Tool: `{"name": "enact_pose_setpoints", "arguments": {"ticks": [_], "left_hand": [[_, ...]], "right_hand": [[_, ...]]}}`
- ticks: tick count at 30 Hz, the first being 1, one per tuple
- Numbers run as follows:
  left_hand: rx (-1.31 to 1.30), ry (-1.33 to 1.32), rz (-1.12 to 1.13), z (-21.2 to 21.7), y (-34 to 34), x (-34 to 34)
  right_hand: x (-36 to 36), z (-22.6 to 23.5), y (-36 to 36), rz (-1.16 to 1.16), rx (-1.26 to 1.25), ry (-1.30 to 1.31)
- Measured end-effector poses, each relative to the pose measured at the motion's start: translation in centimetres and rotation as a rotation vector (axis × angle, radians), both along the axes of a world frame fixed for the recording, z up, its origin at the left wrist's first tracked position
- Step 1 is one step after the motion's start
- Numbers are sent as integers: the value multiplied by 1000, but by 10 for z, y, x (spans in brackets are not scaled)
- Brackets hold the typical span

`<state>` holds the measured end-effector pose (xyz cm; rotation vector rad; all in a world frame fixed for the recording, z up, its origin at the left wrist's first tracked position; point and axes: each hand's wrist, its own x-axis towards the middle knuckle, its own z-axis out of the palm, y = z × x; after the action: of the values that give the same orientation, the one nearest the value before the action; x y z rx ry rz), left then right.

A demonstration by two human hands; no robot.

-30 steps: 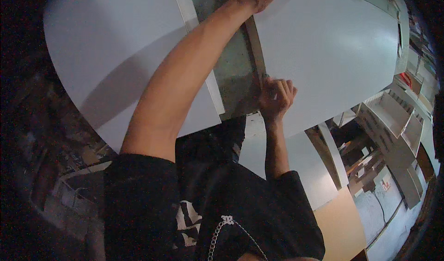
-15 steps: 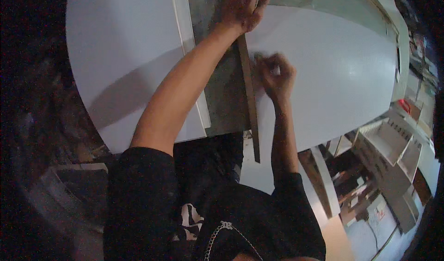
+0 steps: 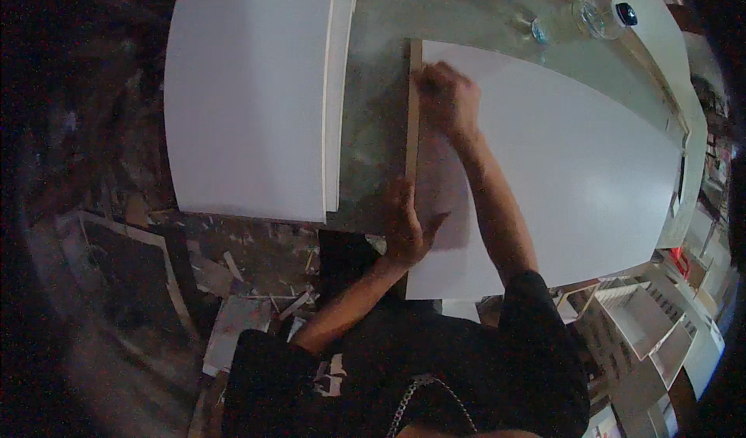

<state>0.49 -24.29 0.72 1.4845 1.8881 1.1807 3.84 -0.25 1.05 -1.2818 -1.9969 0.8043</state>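
Observation:
A white board (image 3: 559,166) lies before me, with a narrow brown strip (image 3: 414,112) running along its left edge. My right hand (image 3: 451,100) is closed in a fist near the far end of that edge, beside the strip. Whatever its fingers hold, if anything, is hidden and blurred. Lower down the same edge, my left hand (image 3: 410,228) lies against the side of the board near its close corner. Its fingers are stretched along the edge and the thumb stands apart over the white surface.
Stacked white panels (image 3: 249,88) lie to the left, across a strip of greenish tabletop (image 3: 377,96). A clear bottle with a dark cap (image 3: 602,19) rests on its side at the far right. White slotted crates (image 3: 637,321) stand at the lower right. Scraps litter the floor (image 3: 256,252) at lower left.
My left hand has come from the far end down to the near part of the edge. My right hand has moved to the far end. The view has shifted, showing more of the far tabletop.

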Motion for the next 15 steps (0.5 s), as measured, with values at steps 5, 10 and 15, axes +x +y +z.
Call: {"name": "enact_pose_setpoints", "arguments": {"ticks": [5,10,15], "left_hand": [[-15,50,-31,8,3,1],[-41,52,-12,14,3,0],[5,6,-72,11,9,9]], "right_hand": [[-4,11,56,-58,36,-169],[11,14,-5,105,209,-321],[6,13,51,-23,254,-327]]}}
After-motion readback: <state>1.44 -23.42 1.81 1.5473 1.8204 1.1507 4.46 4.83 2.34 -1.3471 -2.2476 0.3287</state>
